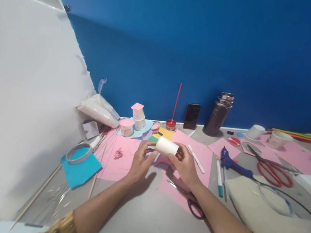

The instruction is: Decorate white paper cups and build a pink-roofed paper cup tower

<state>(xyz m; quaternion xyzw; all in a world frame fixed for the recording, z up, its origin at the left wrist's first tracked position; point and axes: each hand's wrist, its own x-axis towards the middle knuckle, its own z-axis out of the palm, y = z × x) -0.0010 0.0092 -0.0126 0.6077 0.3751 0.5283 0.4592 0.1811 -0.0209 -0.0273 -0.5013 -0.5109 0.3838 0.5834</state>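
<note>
A plain white paper cup [166, 146] lies on its side in the air over the table, held between both my hands. My left hand [142, 159] grips one end, thumb below and fingers behind. At the other end, my right hand [185, 163] has its fingers curled round the cup. Pink paper sheets [124, 170] spread out beneath. Black-handled scissors [196, 208] lie partly under my right forearm. A white marker [196, 159] rests just right of my right hand. Behind the cup stand small paper-cup towers with pink roofs [137, 113] on a light blue sheet.
Along the blue back panel [183, 50] stand a dark flask [218, 116], a phone [192, 116] and a red stick in a red base [171, 125]. To the right lie a blue glue gun [234, 163] and red-handled scissors [274, 173]. A tape roll [69, 154] sits on blue paper at left.
</note>
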